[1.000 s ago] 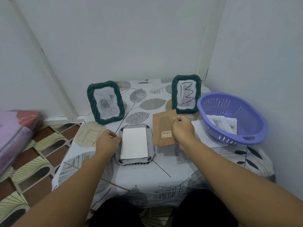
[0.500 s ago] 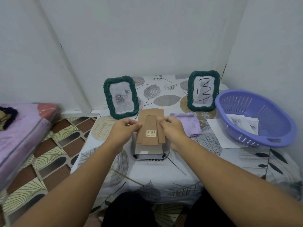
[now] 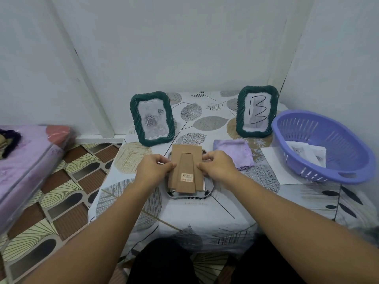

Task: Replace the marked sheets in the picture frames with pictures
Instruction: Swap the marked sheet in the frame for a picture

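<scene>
A brown cardboard frame back [image 3: 185, 171] with a stand flap and a barcode sticker lies over a face-down frame [image 3: 208, 190] at the table's middle. My left hand [image 3: 152, 168] pinches the back's left edge and my right hand [image 3: 218, 167] pinches its right edge. A green frame [image 3: 152, 118] with a rose picture stands at the back left. A second green frame [image 3: 257, 111] with a sheet marked 13 stands at the back right.
A purple plastic basket [image 3: 322, 146] with printed pictures [image 3: 307, 153] sits at the right, on a white sheet [image 3: 273, 160]. A lilac cloth [image 3: 235, 152] lies beside my right hand. A wrapped mattress [image 3: 24, 160] stands left of the table [image 3: 235, 212], over patterned floor.
My right hand carried the cardboard back from beside the face-down frame onto it, covering the white sheet. My left hand came to its left edge. The lilac cloth came into sight.
</scene>
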Motion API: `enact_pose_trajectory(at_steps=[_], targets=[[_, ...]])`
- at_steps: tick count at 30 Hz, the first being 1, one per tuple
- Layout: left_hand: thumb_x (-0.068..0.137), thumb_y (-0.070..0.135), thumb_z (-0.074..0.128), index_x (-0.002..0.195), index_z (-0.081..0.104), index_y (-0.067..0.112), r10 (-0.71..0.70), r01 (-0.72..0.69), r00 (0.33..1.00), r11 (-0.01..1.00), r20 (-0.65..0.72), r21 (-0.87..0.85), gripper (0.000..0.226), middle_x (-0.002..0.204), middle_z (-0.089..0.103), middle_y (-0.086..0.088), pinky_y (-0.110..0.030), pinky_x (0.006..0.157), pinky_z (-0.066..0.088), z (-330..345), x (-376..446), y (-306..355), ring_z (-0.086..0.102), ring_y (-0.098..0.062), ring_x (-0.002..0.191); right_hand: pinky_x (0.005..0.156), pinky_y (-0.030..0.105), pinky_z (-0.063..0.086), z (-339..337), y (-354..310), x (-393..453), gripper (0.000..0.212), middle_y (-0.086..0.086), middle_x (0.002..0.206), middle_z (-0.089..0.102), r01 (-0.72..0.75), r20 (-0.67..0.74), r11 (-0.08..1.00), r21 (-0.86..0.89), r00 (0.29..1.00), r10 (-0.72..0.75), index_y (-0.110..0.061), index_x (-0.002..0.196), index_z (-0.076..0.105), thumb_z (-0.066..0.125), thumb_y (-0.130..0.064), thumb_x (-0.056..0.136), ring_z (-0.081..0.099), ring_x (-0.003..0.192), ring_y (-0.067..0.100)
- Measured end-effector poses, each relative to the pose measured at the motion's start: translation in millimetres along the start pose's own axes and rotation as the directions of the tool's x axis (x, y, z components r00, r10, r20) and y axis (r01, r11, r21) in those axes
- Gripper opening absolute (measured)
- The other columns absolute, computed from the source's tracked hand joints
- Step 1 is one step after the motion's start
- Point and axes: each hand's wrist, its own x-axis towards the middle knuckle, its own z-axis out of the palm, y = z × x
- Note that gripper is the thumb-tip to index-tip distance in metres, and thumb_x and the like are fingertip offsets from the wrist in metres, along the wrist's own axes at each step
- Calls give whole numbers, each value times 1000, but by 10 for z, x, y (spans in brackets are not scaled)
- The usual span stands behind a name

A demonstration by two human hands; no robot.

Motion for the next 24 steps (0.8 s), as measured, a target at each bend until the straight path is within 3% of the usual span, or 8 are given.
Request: enact_pose_trajectory(at_steps=[5,8,12,15,21,24], targets=[[82,33,85,79,76,19,3,-3,1000,998,-8,69,16,81,76,4,-33,73,58,19,14,-41,70,-14,79,88,41,59,-4,31,7,14,-2,74,72,14,-40,1000,-5,999,-14,-21,97,78,77,-23,83,65,70,16],[82,34,85,78,76,20,-12,13,1000,996,-5,86,17,83,75,4,-35,77,58,28,17,-44,70,-14,82,82,37,59,-21,26,6,13,-3,70,69,3,-34,1000,10,999,-3,-20,99,77,77,-21,85,62,60,13],[81,34,85,76,76,19,-5,6,1000,995,-11,98,18,83,74,3,-29,70,52,41,18,-35,68,-14,83,87,38,59,-33,6,9,6,-4,73,69,8,-33,1000,-6,999,-8,-28,86,74,76,-23,87,64,71,16],[83,33,84,76,76,19,-2,3,1000,994,-8,114,18,82,74,3,-27,66,49,52,19,-20,67,-13,81,86,36,58,-50,9,17,21,-5,67,68,-5,-36,1000,-23,999,5,-32,71,67,74,-22,88,64,69,15],[82,34,85,76,76,18,-5,5,1000,992,1,122,19,81,75,3,-30,70,54,68,38,-57,69,-14,81,87,39,59,-49,-17,-5,25,-4,72,70,-18,-47,1000,-16,999,17,-34,71,63,74,-21,89,64,68,14],[83,35,84,77,75,19,0,1,1000,990,-7,139,19,81,74,4,-27,64,51,79,39,-54,69,-13,79,90,42,59,-37,-35,-19,24,-4,77,72,-18,-50,999,-35,999,16,-35,70,63,75,-23,88,68,75,18]])
